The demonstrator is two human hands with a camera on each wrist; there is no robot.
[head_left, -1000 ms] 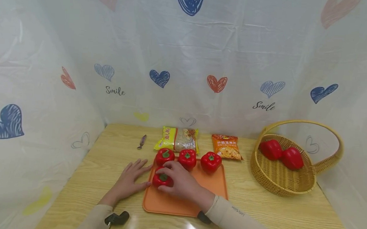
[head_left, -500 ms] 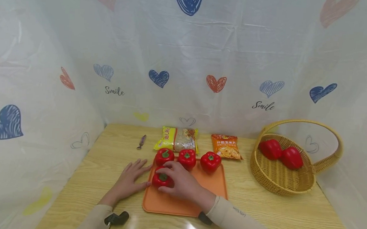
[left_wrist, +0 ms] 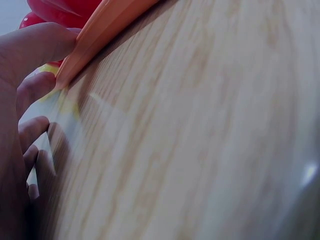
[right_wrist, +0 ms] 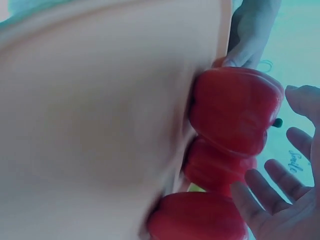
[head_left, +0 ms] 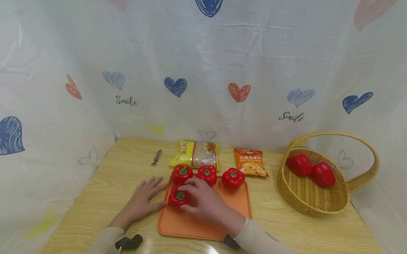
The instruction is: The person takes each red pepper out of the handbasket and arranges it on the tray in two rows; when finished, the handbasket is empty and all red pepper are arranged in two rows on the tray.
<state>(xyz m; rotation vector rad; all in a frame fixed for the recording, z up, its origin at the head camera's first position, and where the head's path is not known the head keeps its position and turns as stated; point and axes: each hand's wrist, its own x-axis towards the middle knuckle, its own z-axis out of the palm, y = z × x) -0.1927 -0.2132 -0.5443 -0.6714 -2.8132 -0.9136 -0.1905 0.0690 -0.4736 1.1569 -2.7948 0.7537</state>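
An orange tray [head_left: 185, 226] lies on the table and carries several red bell peppers. Three of them, a left pepper [head_left: 181, 176], a middle pepper [head_left: 206, 172] and a right pepper [head_left: 233, 181], line its far edge. In front of the left one stands another bell pepper [head_left: 174, 199]. My right hand [head_left: 207, 203] is just right of this front pepper; its fingers are spread and apart from it in the right wrist view. With fingers extended, my left hand [head_left: 142, 202] lies at the tray's left side, thumb and index fingertip at the rim [left_wrist: 92, 42].
A wicker basket [head_left: 289, 191] with two red bell peppers [head_left: 311, 170] stands at the right. Behind the tray lie a yellow food packet [head_left: 195, 154] and an orange snack bag [head_left: 251, 162]. A small wrapped candy [head_left: 156, 157] is at the back left.
My right hand has let go of the front bell pepper and moved slightly to the right of it. The left hand stays at the tray's edge.
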